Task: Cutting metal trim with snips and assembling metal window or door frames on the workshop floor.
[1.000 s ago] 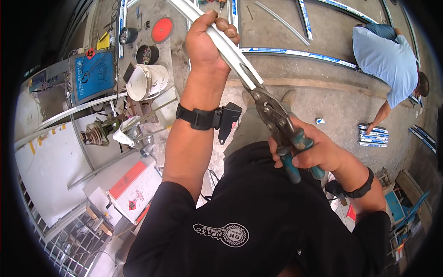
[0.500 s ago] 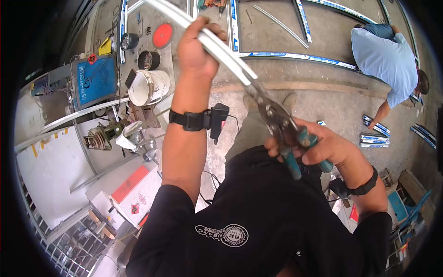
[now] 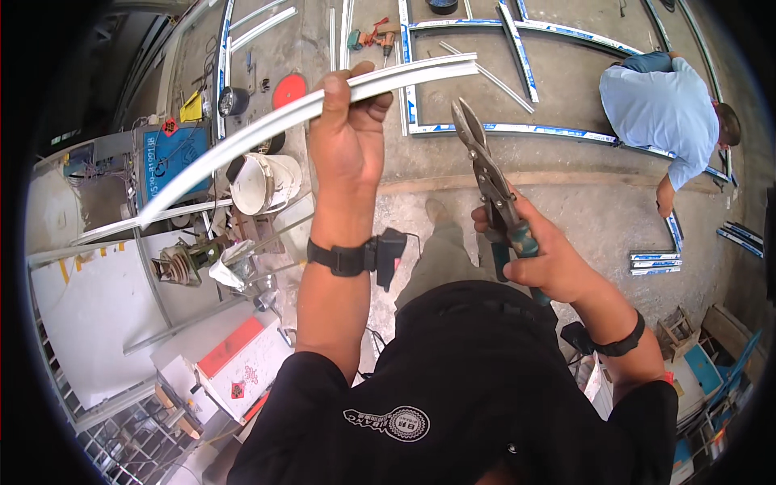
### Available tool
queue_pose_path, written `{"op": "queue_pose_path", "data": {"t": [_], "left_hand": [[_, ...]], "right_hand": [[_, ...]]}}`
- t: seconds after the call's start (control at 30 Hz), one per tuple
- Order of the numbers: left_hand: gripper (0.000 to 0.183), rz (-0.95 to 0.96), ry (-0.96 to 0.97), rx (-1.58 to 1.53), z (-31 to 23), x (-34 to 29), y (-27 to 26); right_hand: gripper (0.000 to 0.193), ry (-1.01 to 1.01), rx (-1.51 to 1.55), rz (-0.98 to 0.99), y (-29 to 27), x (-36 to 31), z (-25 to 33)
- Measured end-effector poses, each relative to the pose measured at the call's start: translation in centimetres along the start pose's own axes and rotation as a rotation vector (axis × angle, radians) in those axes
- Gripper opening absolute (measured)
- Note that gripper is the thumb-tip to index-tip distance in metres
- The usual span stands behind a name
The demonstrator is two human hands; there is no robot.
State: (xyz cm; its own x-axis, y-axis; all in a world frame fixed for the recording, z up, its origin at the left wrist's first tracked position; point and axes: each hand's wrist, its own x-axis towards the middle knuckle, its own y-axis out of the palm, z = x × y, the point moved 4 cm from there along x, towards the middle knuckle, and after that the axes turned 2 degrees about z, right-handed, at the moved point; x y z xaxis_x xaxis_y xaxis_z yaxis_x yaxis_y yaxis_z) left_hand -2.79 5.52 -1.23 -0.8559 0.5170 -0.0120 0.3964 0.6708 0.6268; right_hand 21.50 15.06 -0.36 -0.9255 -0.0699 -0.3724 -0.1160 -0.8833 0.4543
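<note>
My left hand [image 3: 349,133] is closed round a long white plastic strip [image 3: 267,129], which reaches from the left of the view to its cut-looking end right of the hand. In my right hand [image 3: 546,255] is a pair of tin snips [image 3: 493,182] with dark metal jaws and green handles, pointing up and away from me. The snips' jaws stand apart from the strip, below and right of its end. Whether the blades are parted is hard to make out. A black strap with a small box sits on each wrist.
Blue-and-white wrapped frames [image 3: 517,129] lie on the floor ahead. At the right a person in a light blue shirt [image 3: 663,109] bends near stacked short profiles [image 3: 655,263]. A white bucket [image 3: 252,184], red disc [image 3: 289,90], drill [image 3: 386,40] and white panel [image 3: 97,315] are about.
The strip has come out of the snips' jaws and swung from a diagonal to nearly level, reaching left. The snips now point more upright. The co-worker's hand has shifted at the profiles.
</note>
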Motion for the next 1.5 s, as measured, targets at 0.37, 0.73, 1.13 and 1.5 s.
{"op": "queue_pose_path", "data": {"t": [0.37, 0.73, 1.13, 1.5], "left_hand": [[0.023, 0.057, -0.047, -0.162, 0.2, -2.6, 2.1], [0.023, 0.059, -0.03, -0.17, 0.5, -3.2, 2.7], [0.022, 0.073, -0.026, -0.166, 0.7, -3.1, 2.8], [0.022, 0.068, -0.025, -0.173, 0.8, -2.8, 2.8]], "right_hand": [[0.093, -0.081, -0.285, -0.192, 0.5, 0.3, 1.2], [0.092, -0.12, -0.315, -0.216, 0.5, 0.0, 1.0], [0.092, -0.168, -0.348, -0.249, 0.5, 0.1, 0.3], [0.092, -0.172, -0.348, -0.248, 0.5, 0.4, 0.3]]}}
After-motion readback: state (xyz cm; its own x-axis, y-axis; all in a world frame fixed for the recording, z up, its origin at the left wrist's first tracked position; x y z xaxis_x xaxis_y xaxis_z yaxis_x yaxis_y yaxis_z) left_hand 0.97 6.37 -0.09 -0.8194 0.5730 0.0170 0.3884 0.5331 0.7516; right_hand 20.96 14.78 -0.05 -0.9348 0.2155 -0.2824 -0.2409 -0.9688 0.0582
